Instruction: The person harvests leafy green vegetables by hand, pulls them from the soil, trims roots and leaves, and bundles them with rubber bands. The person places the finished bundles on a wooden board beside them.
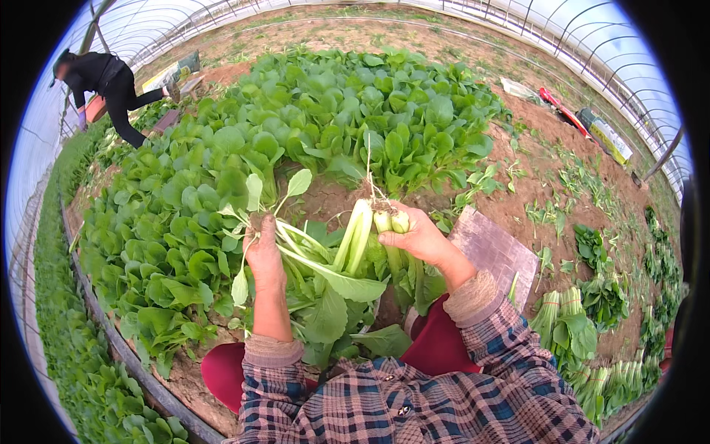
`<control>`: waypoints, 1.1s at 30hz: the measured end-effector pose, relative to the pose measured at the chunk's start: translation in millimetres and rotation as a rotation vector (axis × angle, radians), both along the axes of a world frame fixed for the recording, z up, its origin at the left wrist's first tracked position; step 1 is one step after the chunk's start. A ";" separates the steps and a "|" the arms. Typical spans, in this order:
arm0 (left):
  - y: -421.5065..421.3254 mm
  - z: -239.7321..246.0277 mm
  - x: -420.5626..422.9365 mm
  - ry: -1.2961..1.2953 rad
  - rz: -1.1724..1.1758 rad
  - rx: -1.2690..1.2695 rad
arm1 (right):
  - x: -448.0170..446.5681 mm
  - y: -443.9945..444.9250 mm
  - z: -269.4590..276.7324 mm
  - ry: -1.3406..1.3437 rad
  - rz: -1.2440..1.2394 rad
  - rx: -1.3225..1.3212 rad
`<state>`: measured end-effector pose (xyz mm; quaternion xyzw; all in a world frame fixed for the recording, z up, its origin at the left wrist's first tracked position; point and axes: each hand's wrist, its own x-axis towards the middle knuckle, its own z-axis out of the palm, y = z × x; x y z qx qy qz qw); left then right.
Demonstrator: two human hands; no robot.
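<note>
Small leaves with pale stems (253, 194) are gripped in my left hand (264, 255), fingers closed around them. My right hand (419, 233) holds leafy green plants (392, 220) by their pale stem bases, roots pointing up and leaves hanging down. Another pale-stemmed plant (354, 236) stands upside down between the hands, beside the ones in my right hand. Loose large leaves (333, 316) fill the space below, over my lap. Whether anything else is held behind the fingers cannot be told.
A dense bed of leafy greens (344, 105) grows ahead and left. A flat board (493, 250) lies at the right, near tied bundles of greens (566, 322) on the soil. A black hose or pipe (133, 366) curves at the left. A person (108, 83) bends over at the far left.
</note>
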<state>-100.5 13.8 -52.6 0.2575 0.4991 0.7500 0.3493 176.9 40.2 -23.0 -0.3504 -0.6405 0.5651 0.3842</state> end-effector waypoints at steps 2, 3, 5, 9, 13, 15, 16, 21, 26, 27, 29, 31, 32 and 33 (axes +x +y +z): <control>3.7 -5.9 -26.9 -0.054 0.065 0.022 | 17.5 4.4 3.9 0.021 -0.094 -0.041; 4.3 -8.3 -39.7 -0.082 0.137 0.011 | 29.1 5.7 6.6 0.040 -0.120 0.005; -2.8 -13.3 -64.6 -0.122 0.185 0.039 | 46.7 10.0 9.2 0.008 -0.272 0.047; -8.4 -36.7 -79.4 0.040 0.122 -0.103 | 58.3 16.4 6.6 0.032 -0.318 0.027; -6.5 -67.5 -51.0 0.750 -0.582 -0.671 | 50.1 14.2 7.5 0.038 -0.123 0.026; -10.1 -67.8 -35.5 1.253 -0.853 -0.886 | 43.8 11.8 11.0 0.054 -0.087 -0.080; -6.7 -62.2 -27.6 1.375 -0.861 -1.061 | 41.6 10.8 13.5 0.056 -0.044 -0.111; -7.0 -13.4 32.5 0.315 -0.638 -0.001 | 26.9 7.5 18.8 0.054 0.176 -0.199; -10.7 17.8 60.6 0.272 -0.780 0.165 | 16.7 2.8 13.2 0.083 0.223 -0.294; -10.6 20.6 60.2 0.255 -0.824 0.134 | 17.0 2.8 12.5 0.110 0.244 -0.287; -12.6 25.0 54.8 0.564 -0.640 0.091 | 18.1 3.7 11.5 0.162 0.271 -0.272; -10.9 29.3 47.9 0.998 -0.345 0.109 | 19.0 5.1 11.1 0.130 0.361 -0.277; -6.7 31.9 44.4 1.001 -0.263 0.051 | 19.5 4.8 10.9 0.114 0.408 -0.279; -3.2 34.2 39.4 0.946 -0.252 -0.089 | 19.4 4.3 10.6 0.143 0.417 -0.286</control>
